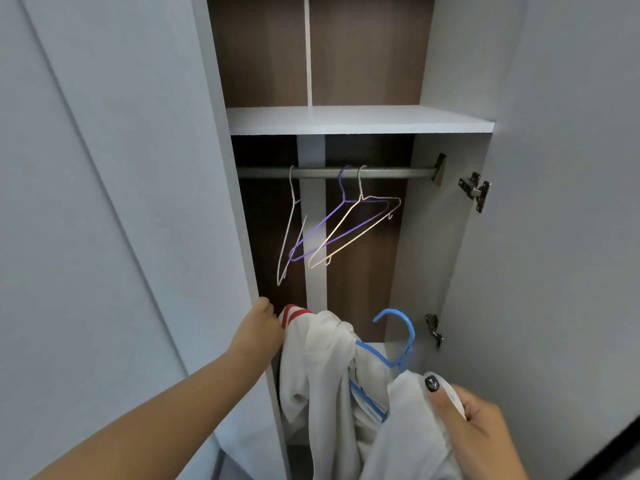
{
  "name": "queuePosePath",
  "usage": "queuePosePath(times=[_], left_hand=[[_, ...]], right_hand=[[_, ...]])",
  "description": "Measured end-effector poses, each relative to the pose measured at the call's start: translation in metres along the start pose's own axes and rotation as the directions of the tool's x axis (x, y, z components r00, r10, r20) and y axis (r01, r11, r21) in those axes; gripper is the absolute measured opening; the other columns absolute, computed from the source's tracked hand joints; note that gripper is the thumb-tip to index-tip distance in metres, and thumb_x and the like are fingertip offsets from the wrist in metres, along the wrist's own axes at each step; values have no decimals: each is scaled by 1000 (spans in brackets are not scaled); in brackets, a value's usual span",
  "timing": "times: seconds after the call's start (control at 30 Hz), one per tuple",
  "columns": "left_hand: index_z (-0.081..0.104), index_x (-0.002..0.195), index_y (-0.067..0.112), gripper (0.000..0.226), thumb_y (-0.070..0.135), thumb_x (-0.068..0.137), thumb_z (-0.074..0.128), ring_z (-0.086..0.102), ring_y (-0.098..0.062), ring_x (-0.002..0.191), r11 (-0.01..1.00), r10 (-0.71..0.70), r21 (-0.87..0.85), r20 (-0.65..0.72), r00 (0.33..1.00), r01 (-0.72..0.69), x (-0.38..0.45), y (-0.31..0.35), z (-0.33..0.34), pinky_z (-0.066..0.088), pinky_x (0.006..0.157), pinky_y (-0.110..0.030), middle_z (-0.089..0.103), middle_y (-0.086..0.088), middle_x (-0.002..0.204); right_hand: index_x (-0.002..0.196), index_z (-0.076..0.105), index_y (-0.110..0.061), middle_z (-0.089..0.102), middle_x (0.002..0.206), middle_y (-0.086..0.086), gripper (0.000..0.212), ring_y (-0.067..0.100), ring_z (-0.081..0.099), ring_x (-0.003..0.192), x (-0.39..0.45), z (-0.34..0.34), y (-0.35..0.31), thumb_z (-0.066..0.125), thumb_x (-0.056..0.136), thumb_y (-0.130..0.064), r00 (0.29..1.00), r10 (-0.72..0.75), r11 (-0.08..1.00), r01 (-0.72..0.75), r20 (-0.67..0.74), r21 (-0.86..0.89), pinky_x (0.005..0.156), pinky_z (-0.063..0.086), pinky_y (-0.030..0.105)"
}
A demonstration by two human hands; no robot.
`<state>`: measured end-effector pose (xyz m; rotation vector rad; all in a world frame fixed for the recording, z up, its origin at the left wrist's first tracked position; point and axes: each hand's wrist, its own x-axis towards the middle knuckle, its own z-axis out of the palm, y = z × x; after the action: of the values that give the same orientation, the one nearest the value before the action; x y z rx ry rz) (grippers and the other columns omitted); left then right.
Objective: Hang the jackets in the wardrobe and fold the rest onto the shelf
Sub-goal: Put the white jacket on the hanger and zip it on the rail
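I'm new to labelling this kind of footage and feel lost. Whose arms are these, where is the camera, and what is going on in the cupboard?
There is no machine here. A camera worn on a person's head looks down at their own arms. The left hand holds the red-striped edge of a white jacket, which sits on a blue hanger. The right hand grips more of the cloth. In the open wardrobe, three wire hangers hang from a rail under a shelf.

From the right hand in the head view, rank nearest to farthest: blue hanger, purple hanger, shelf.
1. Blue hanger: just up-left of the right hand, inside the white jacket.
2. Purple hanger: higher, on the rail.
3. Shelf: topmost, above the rail.
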<state>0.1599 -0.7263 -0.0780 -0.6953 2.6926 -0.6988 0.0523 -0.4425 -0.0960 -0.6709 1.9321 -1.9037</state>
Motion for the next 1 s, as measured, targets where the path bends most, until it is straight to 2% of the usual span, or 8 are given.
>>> queuePosePath(times=[0.07,0.23,0.4,0.53,0.67,0.77,0.87,1.0], left_hand=[[50,130,4,45,27,93,61,48,-29,121,988,-33,152,41,999,26,-28,2,0,26,112,-37,56,-14,128],[53,129,5,45,28,91,64,48,-29,120,972,-65,227,26,998,57,-67,-6,13,28,111,-36,56,-13,129],[55,129,5,45,26,91,63,47,-27,120,975,-58,218,29,998,50,-106,-25,28,28,111,-34,56,-13,131],[57,129,6,46,27,89,66,45,-28,122,978,-59,202,7,998,57,-120,-34,44,27,113,-35,56,-12,133],[54,131,1,48,20,89,67,42,-30,125,983,-44,176,-8,999,45,-132,-40,58,25,114,-36,54,-14,134],[56,129,1,47,20,88,69,43,-30,123,979,-31,201,-7,1000,31,-142,-45,63,25,113,-35,56,-13,131],[57,127,2,45,17,87,69,44,-30,123,971,-14,237,-2,1000,14,-157,-55,72,25,111,-36,56,-13,129],[50,132,5,48,22,90,66,44,-31,124,981,-50,190,0,999,49,-184,-71,78,25,112,-39,54,-14,131]], right_hand=[[63,65,3,43,49,-1,36,4,34,43,-6,-3,-2,66,84,-26,998,32,999,-31,45,-24,41,28,14],[68,48,15,33,57,4,86,12,27,55,-29,13,-10,61,65,-71,995,-18,988,33,102,-151,47,21,23],[54,37,5,26,54,1,53,10,23,50,-46,32,-15,68,84,-27,984,-30,989,54,175,-135,43,17,20],[65,52,14,37,53,4,47,10,31,49,-54,43,-14,68,84,-26,981,17,989,13,195,-150,44,24,19],[61,48,13,35,52,4,50,12,28,49,-68,66,-20,70,83,-26,988,33,992,-14,148,-128,45,22,21],[63,54,8,39,52,4,64,13,33,51,-86,89,-25,71,76,-52,984,84,990,-65,158,-122,51,27,23],[65,64,-1,47,50,1,93,11,40,51,-107,110,-28,61,34,-88,988,108,982,-89,108,-168,56,33,25],[65,67,-4,51,51,2,85,11,43,51,-136,136,-25,61,35,-84,991,118,983,-107,63,-152,60,36,27]])
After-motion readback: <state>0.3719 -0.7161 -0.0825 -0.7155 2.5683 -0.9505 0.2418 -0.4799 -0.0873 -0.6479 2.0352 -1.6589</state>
